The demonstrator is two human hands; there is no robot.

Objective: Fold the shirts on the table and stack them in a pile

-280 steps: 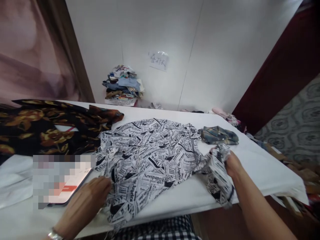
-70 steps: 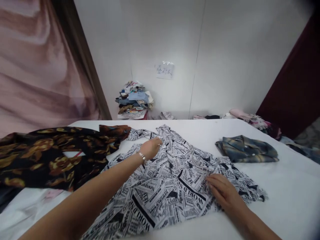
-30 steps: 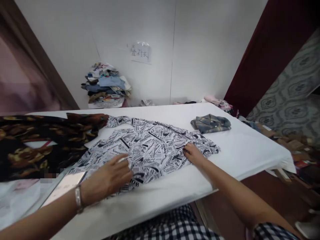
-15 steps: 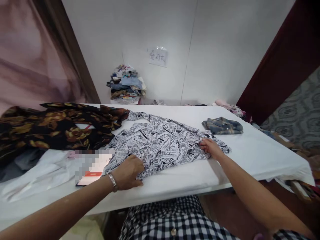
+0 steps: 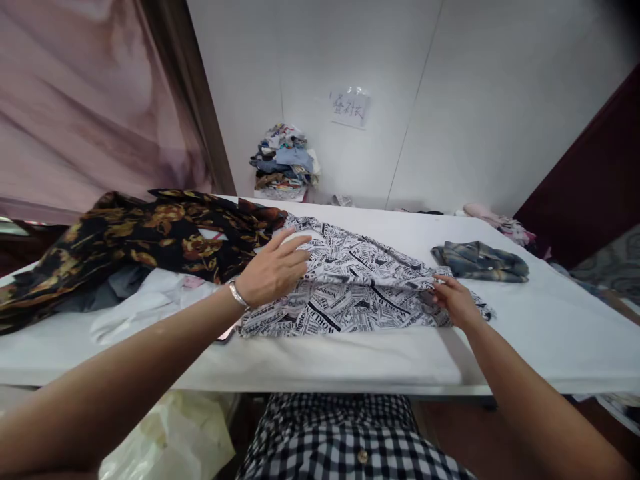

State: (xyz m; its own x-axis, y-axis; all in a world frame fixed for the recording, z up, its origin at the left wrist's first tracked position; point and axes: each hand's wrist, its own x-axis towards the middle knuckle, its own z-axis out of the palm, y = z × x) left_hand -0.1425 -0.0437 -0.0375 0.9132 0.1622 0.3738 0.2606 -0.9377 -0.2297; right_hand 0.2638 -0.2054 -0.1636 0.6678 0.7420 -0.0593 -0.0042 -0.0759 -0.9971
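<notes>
1. Newsprint-patterned shirt (image 5: 350,287) spread across the middle of the frame on the white counter (image 5: 550,320), lower hem doubled back on itself, apparently so both ends can be handled together.
2. Left hand (image 5: 273,270) at centre-left of the frame, fingers curled loosely over the shirt's left edge; grip closed on a fold of that cloth, lifting it slightly off the counter.
3. Right hand (image 5: 453,300) at centre-right, fingertips pinching the shirt's right edge low against the counter; grip closed on the fabric there, seemingly to keep that end taut and level with the other.
4. Shirt stretched between the two grips, its bulk lying just above and between them in the frame.
5. Dark floral garment (image 5: 135,240) heaped at left, touching the shirt's upper left corner and partly covering white cloth (image 5: 145,307) beneath.
6. Folded plaid shirt (image 5: 480,261) set apart at right, near the right hand but not touching.
7. Stack of clothes (image 5: 285,163) against the wall, upper centre, below a paper note (image 5: 351,109).
</notes>
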